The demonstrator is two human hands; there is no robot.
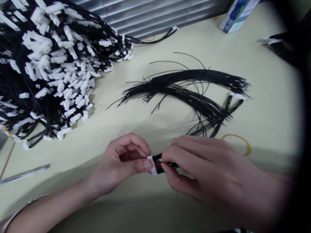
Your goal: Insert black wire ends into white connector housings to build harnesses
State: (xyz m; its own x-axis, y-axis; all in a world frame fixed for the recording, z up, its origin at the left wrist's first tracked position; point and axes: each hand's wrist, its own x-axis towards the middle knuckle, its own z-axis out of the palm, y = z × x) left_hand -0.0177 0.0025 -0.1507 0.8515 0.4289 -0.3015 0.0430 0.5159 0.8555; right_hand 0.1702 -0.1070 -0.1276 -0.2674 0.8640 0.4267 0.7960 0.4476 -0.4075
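Note:
Between thumb and fingers, my left hand (119,165) pinches a white connector (152,165) with black cables running out of its right side. My right hand (206,171) is closed just right of it, its thumb and forefinger pinching a black wire (159,161) close to the connector. Whether the wire's tip is inside the connector I cannot tell. The cable passes behind my right hand and comes out beyond it, crossing toward another white connector (238,96). Past my hands lies a bundle of loose black wires (179,81) with small metal ends, some spread out singly.
A big heap of black cables with white connectors (55,61) fills the back left. A silver pen-like tool (26,173) lies at the left. A yellow rubber band (247,145) is near my right hand. At the back stand a carton (236,16) and a slatted grey panel (150,16).

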